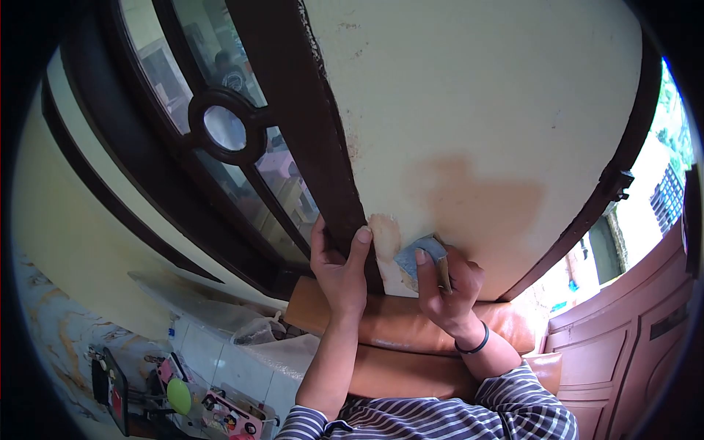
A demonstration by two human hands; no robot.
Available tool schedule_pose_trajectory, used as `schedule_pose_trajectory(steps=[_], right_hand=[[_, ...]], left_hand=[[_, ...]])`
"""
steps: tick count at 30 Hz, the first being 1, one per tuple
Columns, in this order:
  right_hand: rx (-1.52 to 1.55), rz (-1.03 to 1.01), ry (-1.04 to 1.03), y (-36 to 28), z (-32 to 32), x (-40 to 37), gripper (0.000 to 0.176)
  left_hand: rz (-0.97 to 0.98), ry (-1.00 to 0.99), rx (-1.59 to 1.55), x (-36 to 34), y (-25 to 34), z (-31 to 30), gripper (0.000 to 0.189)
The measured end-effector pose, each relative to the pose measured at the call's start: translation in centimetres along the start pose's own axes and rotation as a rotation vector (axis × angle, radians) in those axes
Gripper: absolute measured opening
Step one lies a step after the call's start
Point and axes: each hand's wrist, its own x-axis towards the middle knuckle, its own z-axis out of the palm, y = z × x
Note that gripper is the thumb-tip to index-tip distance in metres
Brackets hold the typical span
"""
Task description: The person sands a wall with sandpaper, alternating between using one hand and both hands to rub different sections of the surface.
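My right hand [449, 287] pinches a folded piece of blue-grey sandpaper [422, 257] between thumb and fingers, held at the lower part of the cream wall [477, 95]. Just left of the sandpaper is a bare, peeled patch [384, 233] on the wall. My left hand [342, 271] grips the dark brown window frame [323, 161], its thumb on the edge near the patch and its fingers round the other side. Above my right hand a brownish stain [477, 194] spreads across the wall.
A brown padded sofa [411, 323] stands against the wall below my hands. Glass panes [286, 172] fill the window at left. Clear plastic sheeting [257, 330] lies on the tiled floor. Pink items [231, 418] sit at lower left; a pink panelled door [594, 352] stands at right.
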Motion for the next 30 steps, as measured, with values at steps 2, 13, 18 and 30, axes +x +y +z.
schedule_pose_trajectory(steps=[2,13,18,30], right_hand=[[-0.001,-0.004,0.006,-0.02,0.08,0.07,0.009],[-0.005,0.014,-0.006,-0.14,0.04,0.15,0.011],[-0.011,0.048,-0.06,-0.27,-0.37,0.11,0.011],[-0.017,0.003,-0.032,-0.01,-0.2,0.07,0.01]], left_hand=[[0.0,-0.002,-0.002,-0.06,0.0,-0.02,0.048],[-0.023,0.012,-0.03,-0.14,0.28,0.27,0.047],[-0.023,0.047,-0.053,-0.03,0.49,0.71,0.044],[-0.015,0.026,-0.01,-0.11,0.3,0.42,0.047]])
